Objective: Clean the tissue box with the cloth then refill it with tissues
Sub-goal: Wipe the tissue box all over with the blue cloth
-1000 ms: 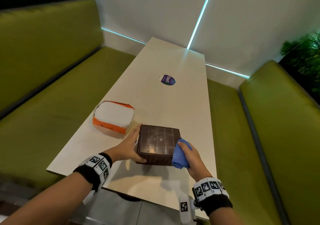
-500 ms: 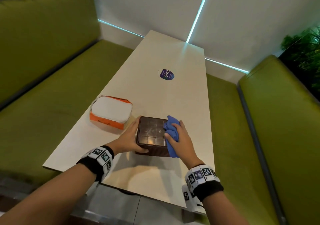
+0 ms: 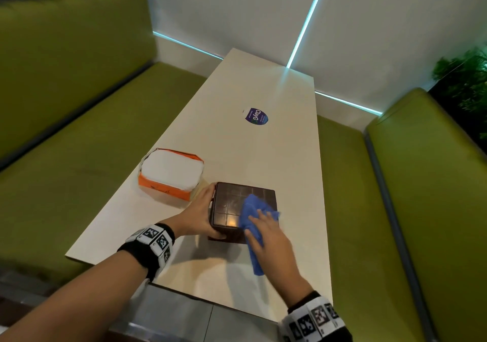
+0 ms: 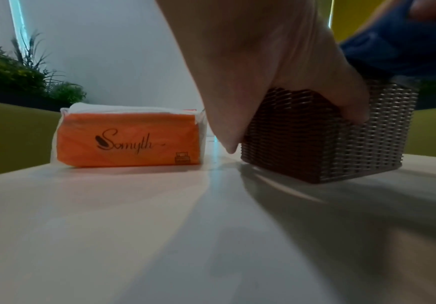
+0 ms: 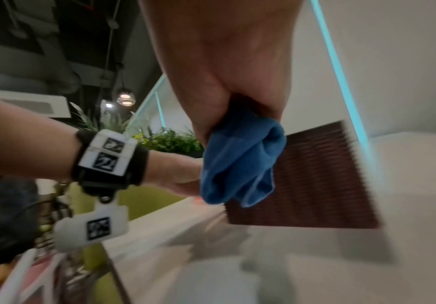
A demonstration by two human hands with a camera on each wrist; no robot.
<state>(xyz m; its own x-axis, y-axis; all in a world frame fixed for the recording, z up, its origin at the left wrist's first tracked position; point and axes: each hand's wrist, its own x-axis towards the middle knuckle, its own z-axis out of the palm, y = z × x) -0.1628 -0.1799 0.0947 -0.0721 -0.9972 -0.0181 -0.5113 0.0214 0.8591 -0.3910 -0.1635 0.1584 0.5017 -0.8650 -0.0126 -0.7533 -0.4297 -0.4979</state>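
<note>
A dark brown woven tissue box [image 3: 232, 207] [image 4: 341, 142] [image 5: 313, 176] stands near the table's front edge, its glossy checked face up. My left hand [image 3: 200, 215] [image 4: 276, 86] grips its left side, thumb on the near face. My right hand [image 3: 266, 233] holds a crumpled blue cloth [image 3: 254, 210] [image 5: 240, 164] [image 4: 398, 41] and presses it on the box's top right part; a tail of cloth hangs down the near side. An orange pack of white tissues [image 3: 171, 173] [image 4: 128, 137], open at the top, lies just left of the box.
The long white table [image 3: 250, 157] carries a round dark blue sticker [image 3: 256, 117] further back. Green upholstered benches [image 3: 79, 157] run along both sides. A white wall stands at the far end, with plants [image 3: 466, 83] at the right.
My right hand slid the blue cloth from the box's right side up onto its top and towards the middle. The left hand kept its hold on the box.
</note>
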